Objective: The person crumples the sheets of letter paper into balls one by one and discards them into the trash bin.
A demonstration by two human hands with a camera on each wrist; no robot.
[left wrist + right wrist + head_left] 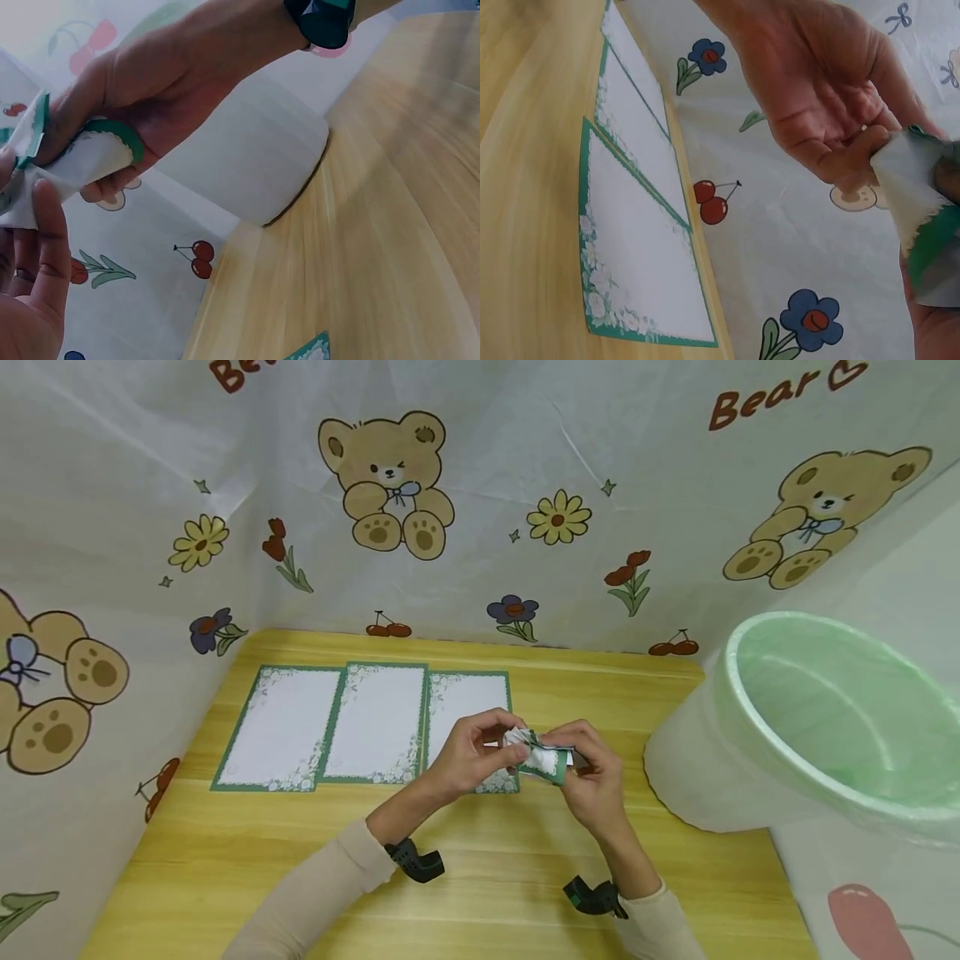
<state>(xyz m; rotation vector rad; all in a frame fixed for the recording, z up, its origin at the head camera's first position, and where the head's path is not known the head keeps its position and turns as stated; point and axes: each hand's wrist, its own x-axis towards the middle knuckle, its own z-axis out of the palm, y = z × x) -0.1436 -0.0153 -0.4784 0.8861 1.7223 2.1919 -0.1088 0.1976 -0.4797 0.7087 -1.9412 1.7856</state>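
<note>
Both hands hold a crumpled, folded sheet of paper, white with a green floral border, over the right part of the wooden table. My left hand pinches its left end between thumb and fingers. On the other side, my right hand grips the right end with curled fingers. Up close in the left wrist view, the paper shows bent folds and a curled green edge. Seen from the right wrist, the left hand has its fingertips at the paper's edge.
Three flat sheets with matching borders, a left one, a middle one and a right one, lie in a row on the table. A pale green bin stands at the right. Bear-printed cloth hangs behind.
</note>
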